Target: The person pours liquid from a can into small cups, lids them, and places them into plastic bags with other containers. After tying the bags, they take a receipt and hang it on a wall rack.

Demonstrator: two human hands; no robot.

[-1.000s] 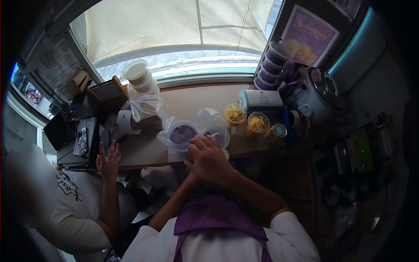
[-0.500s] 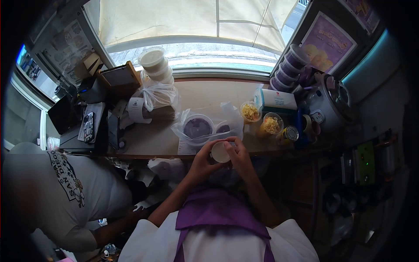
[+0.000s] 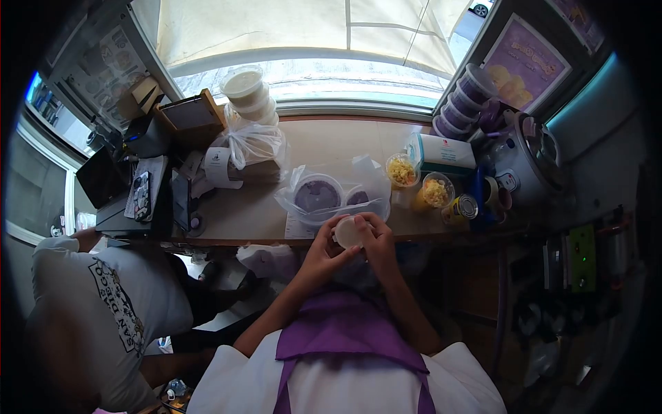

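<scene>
Both hands gripping small white cup, plastic bag just beyond

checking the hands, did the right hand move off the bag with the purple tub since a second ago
Yes. The right hand has pulled back from the plastic bag toward the counter's near edge, and now holds a small white cup with the left hand.

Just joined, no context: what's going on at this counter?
A person in a purple apron holds a small white lidded cup in both hands, left hand and right hand, at the near edge of the wooden counter. Just beyond it sits a clear plastic bag with purple-filled containers inside. Two cups of yellow topping stand to the right, beside a can. A co-worker in a white printed shirt stands at the left.
</scene>
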